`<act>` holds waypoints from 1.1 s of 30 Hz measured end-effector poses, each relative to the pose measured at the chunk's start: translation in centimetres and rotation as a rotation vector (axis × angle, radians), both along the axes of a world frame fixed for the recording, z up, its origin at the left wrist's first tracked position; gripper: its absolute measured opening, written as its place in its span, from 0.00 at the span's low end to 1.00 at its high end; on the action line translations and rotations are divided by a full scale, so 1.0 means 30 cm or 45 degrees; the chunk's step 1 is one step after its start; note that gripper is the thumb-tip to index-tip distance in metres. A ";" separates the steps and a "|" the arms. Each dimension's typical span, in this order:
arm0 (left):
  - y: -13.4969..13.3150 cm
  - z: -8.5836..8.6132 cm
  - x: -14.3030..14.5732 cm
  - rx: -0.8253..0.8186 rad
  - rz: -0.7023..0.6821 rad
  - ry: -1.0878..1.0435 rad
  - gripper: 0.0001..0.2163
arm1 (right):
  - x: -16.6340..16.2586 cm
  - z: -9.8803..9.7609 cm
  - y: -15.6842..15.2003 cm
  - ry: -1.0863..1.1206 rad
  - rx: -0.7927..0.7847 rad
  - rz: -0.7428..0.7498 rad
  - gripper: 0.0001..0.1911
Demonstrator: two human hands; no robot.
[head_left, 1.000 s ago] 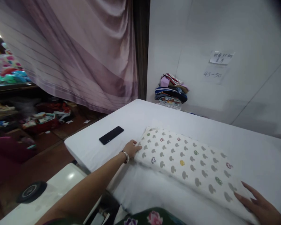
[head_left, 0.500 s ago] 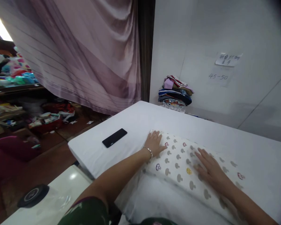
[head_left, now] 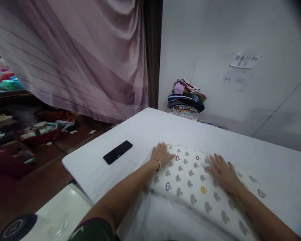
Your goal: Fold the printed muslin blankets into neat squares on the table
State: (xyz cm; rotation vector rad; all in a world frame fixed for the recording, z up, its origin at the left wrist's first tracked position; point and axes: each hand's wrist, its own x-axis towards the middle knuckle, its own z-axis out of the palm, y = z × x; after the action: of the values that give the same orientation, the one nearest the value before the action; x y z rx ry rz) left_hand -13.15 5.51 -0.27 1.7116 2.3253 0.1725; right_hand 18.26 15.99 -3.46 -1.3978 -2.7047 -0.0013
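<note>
A folded white cloth (head_left: pixel 190 182) printed with small grey and coloured mushroom shapes lies on a white-covered table (head_left: pixel 145 129). My left hand (head_left: pixel 162 154), with a bracelet at the wrist, rests flat on the cloth's far left end, fingers stretched out. My right hand (head_left: pixel 223 172) lies flat on the middle of the cloth, fingers spread. Neither hand holds anything.
A black phone (head_left: pixel 117 156) lies on the table left of the cloth. A stack of folded clothes (head_left: pixel 186 99) sits at the far edge by the white wall. A mauve curtain (head_left: pixel 77 57) hangs at left above a cluttered floor. A round black disc (head_left: pixel 16 227) rests on a white surface.
My right hand slid from the cloth's near right end to its middle. My left hand moved from the cloth's edge onto its top, flat. The view shifted slightly.
</note>
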 end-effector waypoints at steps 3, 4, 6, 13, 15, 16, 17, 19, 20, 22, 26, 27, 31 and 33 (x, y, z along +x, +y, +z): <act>0.007 0.002 -0.017 0.015 0.041 0.000 0.41 | -0.003 -0.015 0.034 -0.022 0.040 -0.031 0.32; 0.006 0.000 -0.022 0.026 0.045 0.002 0.41 | -0.003 -0.022 0.041 -0.024 0.037 -0.033 0.32; 0.006 -0.002 -0.030 0.040 0.049 -0.022 0.39 | -0.002 -0.028 0.049 -0.004 0.016 -0.025 0.32; 0.078 0.069 -0.083 0.078 0.202 -0.123 0.29 | 0.121 0.065 0.159 0.203 -0.154 -0.179 0.32; 0.115 0.087 -0.109 0.064 0.231 -0.123 0.28 | 0.201 0.086 0.212 0.176 -0.238 -0.298 0.33; 0.133 0.091 -0.123 0.041 0.239 -0.132 0.28 | 0.242 0.092 0.234 0.158 -0.298 -0.341 0.33; 0.151 0.092 -0.137 0.016 0.245 -0.144 0.28 | 0.280 0.095 0.254 0.150 -0.354 -0.367 0.33; 0.186 0.090 -0.162 -0.028 0.253 -0.163 0.27 | 0.340 0.098 0.278 0.176 -0.433 -0.379 0.33; 0.203 0.089 -0.172 -0.053 0.251 -0.172 0.26 | 0.360 0.101 0.283 0.207 -0.466 -0.382 0.33; 0.233 0.089 -0.188 -0.102 0.228 -0.192 0.23 | 0.383 0.110 0.283 0.277 -0.553 -0.406 0.34; 0.264 0.113 -0.200 -0.116 0.167 -0.239 0.18 | 0.384 0.145 0.257 0.451 -0.819 -0.468 0.28; 0.264 0.121 -0.200 -0.107 0.159 -0.254 0.18 | 0.381 0.154 0.247 0.517 -0.899 -0.492 0.26; 0.246 0.149 -0.202 -0.084 0.178 -0.413 0.17 | 0.370 0.186 0.195 0.873 -1.164 -0.565 0.24; 0.247 0.163 -0.207 -0.028 0.223 -0.557 0.17 | 0.368 0.200 0.175 1.032 -1.247 -0.593 0.23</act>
State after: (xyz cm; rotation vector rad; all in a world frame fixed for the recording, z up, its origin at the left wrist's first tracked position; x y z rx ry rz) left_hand -19.35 12.91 4.61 1.2972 2.1300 0.4977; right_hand 29.30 21.25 2.54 -1.6287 -1.6397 1.6072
